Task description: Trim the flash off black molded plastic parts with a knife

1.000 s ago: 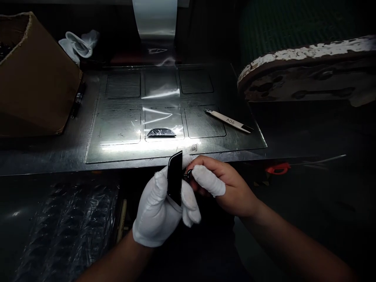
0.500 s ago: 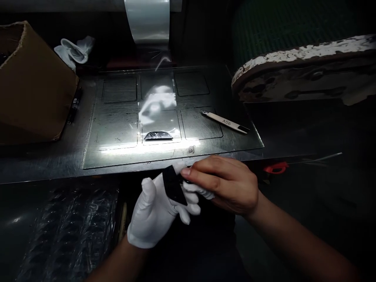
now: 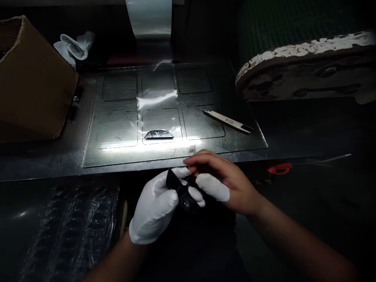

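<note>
The black part (image 3: pixel 182 194) is in the person's hands, held up over the dark gap just off the near edge of the metal bench (image 3: pixel 38 164). From where I stand, the left hand (image 3: pixel 155 207), in a white glove, has its thumb and fingers closed around it, so it sits tilted. The right hand (image 3: pixel 227 184), bare but for a white cover on the thumb, is at the right side of the part with its fingers curled; I can't tell whether they are gripping it or only resting close by.

On the bench lies a clear sheet (image 3: pixel 117 125) with dark outlines. Near its middle is a small black piece (image 3: pixel 159 134), and to the right of that a pale knife (image 3: pixel 227 120) marked A06, its tip pointing left. At the left stands a cardboard box (image 3: pixel 35 90), with a black pen (image 3: pixel 74 102) just beside it and a crumpled white cloth (image 3: pixel 75 47) towards the far side. A plastic tray (image 3: pixel 70 227) lies at the near left, lower than the bench.
</note>
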`<act>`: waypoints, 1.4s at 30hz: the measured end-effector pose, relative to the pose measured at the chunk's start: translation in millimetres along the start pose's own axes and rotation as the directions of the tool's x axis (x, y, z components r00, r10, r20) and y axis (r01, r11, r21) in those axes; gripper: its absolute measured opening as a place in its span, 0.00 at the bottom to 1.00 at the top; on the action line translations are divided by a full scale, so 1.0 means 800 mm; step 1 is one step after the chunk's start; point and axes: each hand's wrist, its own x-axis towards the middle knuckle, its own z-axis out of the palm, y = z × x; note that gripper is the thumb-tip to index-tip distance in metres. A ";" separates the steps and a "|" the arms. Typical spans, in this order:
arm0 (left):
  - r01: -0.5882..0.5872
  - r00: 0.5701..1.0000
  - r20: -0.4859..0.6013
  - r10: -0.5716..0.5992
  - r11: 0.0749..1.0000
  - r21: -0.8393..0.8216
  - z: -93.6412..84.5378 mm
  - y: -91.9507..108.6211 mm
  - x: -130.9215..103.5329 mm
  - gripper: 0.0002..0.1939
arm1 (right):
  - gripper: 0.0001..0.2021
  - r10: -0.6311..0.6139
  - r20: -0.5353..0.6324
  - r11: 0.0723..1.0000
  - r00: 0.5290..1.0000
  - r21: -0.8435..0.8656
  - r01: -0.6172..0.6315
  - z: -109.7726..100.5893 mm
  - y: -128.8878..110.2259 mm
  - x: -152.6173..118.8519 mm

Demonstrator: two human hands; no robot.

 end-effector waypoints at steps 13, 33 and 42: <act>0.156 0.973 -0.231 0.008 0.715 0.681 0.009 0.016 0.001 0.20 | 0.04 -0.019 -0.024 0.997 1.000 -0.074 0.017 0.010 0.031 -0.015; -0.221 0.971 -0.095 0.220 0.975 -0.003 -0.066 0.064 -0.047 0.24 | 0.12 -0.581 0.234 0.729 0.780 -0.276 0.626 0.050 -0.032 0.096; -0.411 0.890 -0.211 0.405 0.911 0.014 -0.089 0.109 -0.100 0.24 | 0.19 -0.551 0.130 0.664 0.824 -0.529 0.528 0.209 -0.185 0.409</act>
